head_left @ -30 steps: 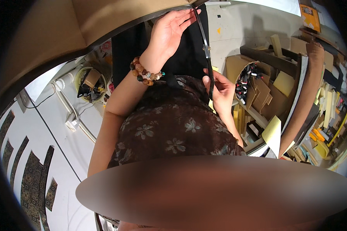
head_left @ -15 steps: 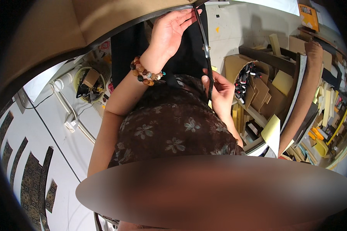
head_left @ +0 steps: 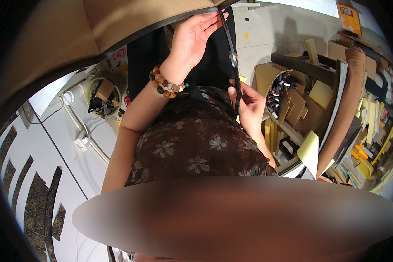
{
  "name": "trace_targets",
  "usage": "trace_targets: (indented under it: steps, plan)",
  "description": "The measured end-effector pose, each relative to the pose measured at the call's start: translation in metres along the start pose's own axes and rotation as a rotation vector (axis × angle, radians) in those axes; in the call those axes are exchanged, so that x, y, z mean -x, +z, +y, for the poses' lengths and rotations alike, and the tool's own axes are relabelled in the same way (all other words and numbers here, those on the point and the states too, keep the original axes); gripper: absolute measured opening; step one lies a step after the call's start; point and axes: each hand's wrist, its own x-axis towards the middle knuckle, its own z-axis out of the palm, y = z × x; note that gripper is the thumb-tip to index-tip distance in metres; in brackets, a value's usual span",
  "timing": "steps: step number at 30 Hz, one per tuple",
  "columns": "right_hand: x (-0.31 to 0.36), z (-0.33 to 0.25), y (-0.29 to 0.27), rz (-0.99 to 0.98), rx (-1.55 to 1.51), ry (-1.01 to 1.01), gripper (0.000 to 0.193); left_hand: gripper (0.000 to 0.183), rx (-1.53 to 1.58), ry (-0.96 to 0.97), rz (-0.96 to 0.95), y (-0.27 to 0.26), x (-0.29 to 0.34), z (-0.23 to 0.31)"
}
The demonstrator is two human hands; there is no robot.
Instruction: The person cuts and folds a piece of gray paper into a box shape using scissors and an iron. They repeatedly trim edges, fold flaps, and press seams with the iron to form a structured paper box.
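Note:
My right hand is closed around the black handle end of a pair of scissors, which I see almost edge-on. A small pivot shows partway along them, and the slim blades point away from me, up to the dark edge trim of a brown surface. Beside the blade tips is my left hand, palm turned up and fingers stretched toward that trim. Beaded bracelets circle the left wrist. The blades hide part of the left fingertips, and whether these touch the trim cannot be made out.
At right stands a box of dark small parts and cardboard scraps, beside a shelf piled with offcuts. A long brown roll leans there. To the left are a round bin and dark patterned strips on a white surface.
My hands and the scissors stay almost in place. The left forearm and wrist have shifted very slightly to the right.

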Motion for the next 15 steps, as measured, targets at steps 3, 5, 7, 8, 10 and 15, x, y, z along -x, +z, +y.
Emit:
trace_targets:
  steps: [3, 5, 7, 8, 10, 15]
  plan:
    - [0.000, 0.000, 0.000, 0.001, 0.018, -0.004, 0.029, 0.036, -0.002, 0.003, -0.005, 0.000, 0.000, 0.000]
    - [0.000, 0.001, 0.001, 0.005, 0.040, -0.010, 0.029, 0.036, -0.004, 0.001, -0.004, 0.000, 0.000, 0.001]
    - [-0.001, 0.002, 0.001, 0.014, 0.066, -0.036, 0.029, 0.036, -0.005, -0.004, 0.000, -0.001, 0.000, 0.000]
    - [-0.001, 0.002, 0.000, 0.012, 0.068, -0.032, 0.029, 0.035, 0.003, -0.008, 0.003, -0.002, 0.000, 0.000]
    - [-0.001, 0.004, -0.004, -0.007, 0.070, -0.026, 0.028, 0.034, 0.018, -0.014, 0.009, -0.005, 0.001, -0.001]
    - [0.003, 0.015, -0.028, -0.064, -0.024, 0.033, 0.029, 0.030, -0.176, -0.020, 0.001, -0.025, 0.017, -0.002]
